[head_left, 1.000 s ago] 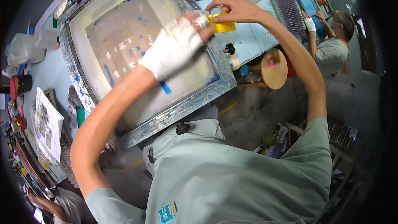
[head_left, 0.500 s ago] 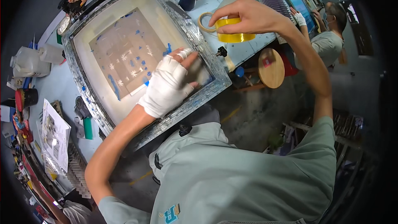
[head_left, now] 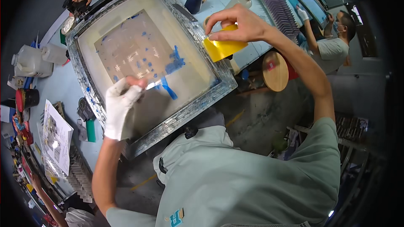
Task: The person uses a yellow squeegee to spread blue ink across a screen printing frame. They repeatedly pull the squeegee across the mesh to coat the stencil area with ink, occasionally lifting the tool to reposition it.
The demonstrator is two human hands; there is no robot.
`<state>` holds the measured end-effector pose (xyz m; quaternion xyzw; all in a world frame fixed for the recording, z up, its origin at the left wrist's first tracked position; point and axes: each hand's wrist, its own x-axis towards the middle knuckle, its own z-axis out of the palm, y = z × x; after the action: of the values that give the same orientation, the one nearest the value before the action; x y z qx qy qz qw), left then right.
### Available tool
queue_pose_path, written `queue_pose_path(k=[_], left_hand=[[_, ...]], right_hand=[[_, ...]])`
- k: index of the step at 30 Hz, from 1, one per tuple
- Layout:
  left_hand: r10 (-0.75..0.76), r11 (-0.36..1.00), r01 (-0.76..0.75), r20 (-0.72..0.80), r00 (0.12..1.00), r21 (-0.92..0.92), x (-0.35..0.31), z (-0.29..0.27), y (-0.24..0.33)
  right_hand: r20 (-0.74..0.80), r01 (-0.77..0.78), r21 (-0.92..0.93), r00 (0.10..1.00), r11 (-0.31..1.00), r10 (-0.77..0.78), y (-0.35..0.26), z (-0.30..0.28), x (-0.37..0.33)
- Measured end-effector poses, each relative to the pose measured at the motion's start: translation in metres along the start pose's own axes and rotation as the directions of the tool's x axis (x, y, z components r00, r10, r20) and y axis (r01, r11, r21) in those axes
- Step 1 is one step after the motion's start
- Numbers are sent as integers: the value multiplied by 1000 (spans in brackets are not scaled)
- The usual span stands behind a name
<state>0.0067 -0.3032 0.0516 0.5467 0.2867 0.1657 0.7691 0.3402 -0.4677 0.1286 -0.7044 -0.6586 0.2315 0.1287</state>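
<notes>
My right hand grips a roll of yellow tape, tilted over the right side of a screen printing frame. Lower left of it, my left hand, in a white glove with bare fingertips, is pinched closed. A shiny clear strip of tape shows at its fingertips; whether it runs on to the roll is hard to see. Below lies the pale mesh with a brownish patterned area, small white star-like motifs and several blue patches.
A dark squeeze bottle and a clear bottle with red cap stand beyond the frame. White jugs and printed paper are at left. A round wooden stool stands right; a co-worker works farther off.
My left hand has moved left across the mesh, from the frame's near right side, and is now pinched. The tape roll in my right hand has tilted and shifted slightly left.
</notes>
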Motion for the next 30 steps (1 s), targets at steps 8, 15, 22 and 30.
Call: queue_pose_path(k=[8, 15, 22, 30], left_hand=[[520, 193, -416, 267, 811, 888, -19, -68, -20], [544, 189, -410, 253, 800, 892, -16, -70, -26], [562, 189, -408, 243, 791, 893, -15, -70, -27], [547, 222, -390, 216, 809, 894, -16, -72, -29]], right_hand=[[-177, -19, -235, 984, 972, -23, 92, 31, 29], [-199, -240, 131, 944, 962, 263, 87, 48, 112], [-138, -161, 225, 971, 961, 195, 56, 34, 67], [62, -58, 40, 997, 998, 56, 32, 51, 42]])
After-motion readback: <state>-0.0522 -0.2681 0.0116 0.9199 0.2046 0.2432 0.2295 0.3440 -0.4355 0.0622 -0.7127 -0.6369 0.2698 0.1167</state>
